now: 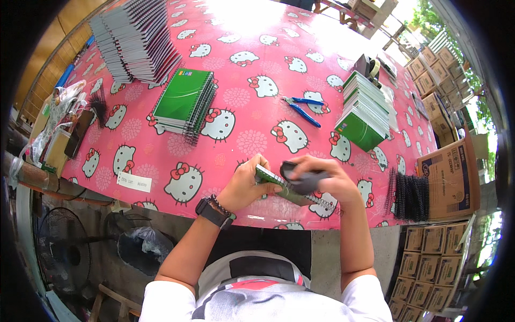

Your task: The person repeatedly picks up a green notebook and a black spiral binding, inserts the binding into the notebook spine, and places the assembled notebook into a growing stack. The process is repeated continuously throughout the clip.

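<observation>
The small green spiral notebook (284, 189) lies at the near edge of the table (252, 102), its long axis running from upper left down to lower right, with the wire spiral along its lower right side. The left hand (244, 185) grasps its left end, fingers closed around it. The right hand (324, 180) is above the right half and its fingers are clenched on a dark grey tool (301, 180), pressed on the notebook. Both hands touch it, so neither is nearer. Further out are blue pliers (301, 109), a green notebook pile (185, 102), another stack (365, 110), and cardboard boxes (448, 177) at the right
</observation>
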The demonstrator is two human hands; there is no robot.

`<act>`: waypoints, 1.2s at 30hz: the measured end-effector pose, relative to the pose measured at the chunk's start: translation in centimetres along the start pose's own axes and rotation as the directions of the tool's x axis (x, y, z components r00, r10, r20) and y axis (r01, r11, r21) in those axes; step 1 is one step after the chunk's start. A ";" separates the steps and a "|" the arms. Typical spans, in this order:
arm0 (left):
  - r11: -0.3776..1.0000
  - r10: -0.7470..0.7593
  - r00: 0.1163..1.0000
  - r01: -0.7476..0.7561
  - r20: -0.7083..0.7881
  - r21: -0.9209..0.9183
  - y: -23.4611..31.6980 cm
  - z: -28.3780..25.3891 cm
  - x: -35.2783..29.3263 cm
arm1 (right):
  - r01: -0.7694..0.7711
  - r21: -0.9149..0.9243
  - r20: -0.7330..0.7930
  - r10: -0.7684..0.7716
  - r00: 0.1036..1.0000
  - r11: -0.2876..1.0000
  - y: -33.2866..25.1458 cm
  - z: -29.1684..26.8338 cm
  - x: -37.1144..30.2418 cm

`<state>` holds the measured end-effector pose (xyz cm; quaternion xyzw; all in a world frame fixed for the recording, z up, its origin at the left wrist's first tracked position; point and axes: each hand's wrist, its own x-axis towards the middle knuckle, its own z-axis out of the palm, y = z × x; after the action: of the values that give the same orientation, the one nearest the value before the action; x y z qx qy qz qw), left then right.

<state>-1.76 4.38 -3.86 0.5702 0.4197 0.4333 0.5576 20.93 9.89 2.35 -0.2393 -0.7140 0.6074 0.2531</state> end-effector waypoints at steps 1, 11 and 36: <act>1.000 -0.016 1.000 0.016 -0.002 -0.010 -0.3 -0.1 -0.1 | -0.156 -0.316 -0.129 0.120 0.984 0.936 0.2 0.6 0.2; 1.000 0.001 1.000 -0.002 -0.016 -0.008 -0.4 0.1 -0.3 | -0.153 -0.354 -0.175 0.095 0.980 0.922 -0.4 1.0 1.5; 0.951 0.300 0.914 -0.308 -0.273 0.012 5.1 3.8 -0.7 | 0.148 -0.549 -0.495 -0.463 0.736 0.822 -3.3 6.4 -1.2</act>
<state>1.70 2.49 1.20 0.5550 0.3916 0.5951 0.4296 17.60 3.85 4.71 -0.3511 -0.7498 0.2512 0.5015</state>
